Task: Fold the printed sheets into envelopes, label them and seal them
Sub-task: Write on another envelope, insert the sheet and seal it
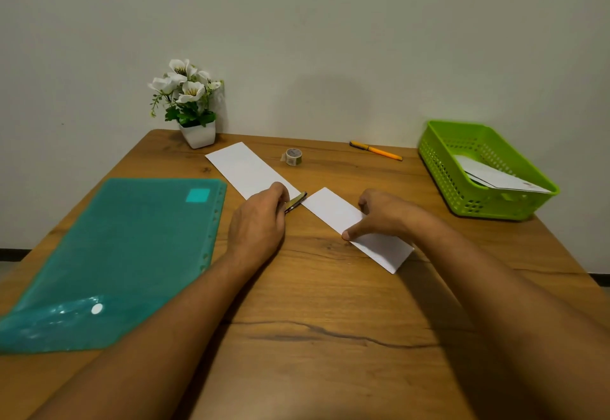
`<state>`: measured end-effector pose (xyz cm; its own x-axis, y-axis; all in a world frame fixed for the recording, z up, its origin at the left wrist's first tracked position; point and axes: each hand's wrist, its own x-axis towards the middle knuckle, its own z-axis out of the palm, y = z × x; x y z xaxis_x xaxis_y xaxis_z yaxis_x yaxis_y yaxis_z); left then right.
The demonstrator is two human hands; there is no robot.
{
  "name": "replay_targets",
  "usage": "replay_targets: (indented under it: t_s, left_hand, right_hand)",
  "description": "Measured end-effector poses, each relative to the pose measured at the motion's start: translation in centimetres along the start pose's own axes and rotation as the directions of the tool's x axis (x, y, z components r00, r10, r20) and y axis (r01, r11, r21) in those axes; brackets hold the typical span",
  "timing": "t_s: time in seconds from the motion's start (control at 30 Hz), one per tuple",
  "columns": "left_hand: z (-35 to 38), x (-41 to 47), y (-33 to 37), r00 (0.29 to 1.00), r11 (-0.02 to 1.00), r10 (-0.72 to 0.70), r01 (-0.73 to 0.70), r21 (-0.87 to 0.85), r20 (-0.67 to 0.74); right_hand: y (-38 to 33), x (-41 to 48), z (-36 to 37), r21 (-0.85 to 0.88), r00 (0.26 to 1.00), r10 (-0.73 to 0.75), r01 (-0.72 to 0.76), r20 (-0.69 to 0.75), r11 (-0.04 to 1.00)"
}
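On the brown wooden table, right of a teal plastic folder, a long folded white paper sheet lies diagonally. The right hand presses its near end down, thumb and fingertips spread. The left hand pinches a short olive strip at its middle.

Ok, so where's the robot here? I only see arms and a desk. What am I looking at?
No robot: these are a person's bare hands, filmed by one camera worn on their head, looking down. The left hand pinches what looks like a strip of tape over a long white sheet, which the right hand presses flat. On the wooden table also sit a teal folder, a tape roll, an orange pen, a potted plant and a green basket holding white paper.
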<state>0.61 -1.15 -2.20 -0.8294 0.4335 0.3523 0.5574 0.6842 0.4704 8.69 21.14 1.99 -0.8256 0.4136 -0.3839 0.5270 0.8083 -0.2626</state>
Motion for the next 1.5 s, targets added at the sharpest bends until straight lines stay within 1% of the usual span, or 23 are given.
replay_targets:
  t_s: [0.1,0.23,0.33,0.4,0.47,0.57,0.67,0.77,1.1,1.2,1.5]
  left_hand:
    - [0.1,0.1,-0.3,0.999,0.999,0.033,-0.033,0.015,0.035]
    - [0.2,0.3,-0.4,0.997,0.998,0.066,-0.067,0.017,0.047]
    - [0.2,0.3,-0.5,0.996,0.997,0.076,-0.077,0.005,0.055]
    - [0.2,0.4,-0.6,0.995,0.997,0.074,-0.073,-0.015,0.07]
    - [0.2,0.5,-0.6,0.994,0.997,0.068,-0.066,-0.031,0.083]
    - [0.3,0.6,-0.8,0.993,0.997,0.068,-0.064,-0.05,0.094]
    - [0.4,0.7,-0.8,0.992,0.996,0.071,-0.065,-0.064,0.104]
    - [0.5,0.7,-0.8,0.992,0.995,0.08,-0.074,-0.066,0.098]
    - [0.6,0.6,-0.9,0.992,0.995,0.089,-0.086,-0.048,0.084]
    - [0.6,0.6,-0.8,0.992,0.995,0.095,-0.092,-0.039,0.082]
    - [0.5,0.4,-0.6,0.988,0.99,0.141,-0.141,-0.012,0.07]
  right_hand:
    - [0.0,-0.1,0.2,0.057,0.999,0.037,-0.038,0.015,0.998]
    - [-0.4,-0.3,0.3,0.065,0.998,0.067,-0.065,-0.022,0.996]
    - [-0.6,-0.9,0.5,0.169,0.997,0.073,-0.065,-0.04,0.983]
    - [-0.5,-1.3,0.8,0.239,0.996,0.033,-0.011,-0.085,0.971]
    - [-0.2,-1.6,1.2,0.292,0.986,-0.014,0.062,-0.165,0.954]
    - [-0.1,-2.3,1.5,0.373,0.957,-0.028,0.139,-0.287,0.917]
    - [-0.3,-2.6,1.8,0.388,0.933,-0.031,0.178,-0.357,0.904]
    - [-0.8,-2.9,2.2,0.4,0.922,-0.035,0.201,-0.385,0.894]
    - [-2.1,-3.1,3.4,0.438,0.936,-0.016,0.18,-0.352,0.881]
    - [-2.3,-3.1,3.8,0.476,0.943,-0.017,0.184,-0.333,0.86]
    - [-3.3,-2.6,4.0,0.562,0.975,-0.026,0.148,-0.219,0.814]
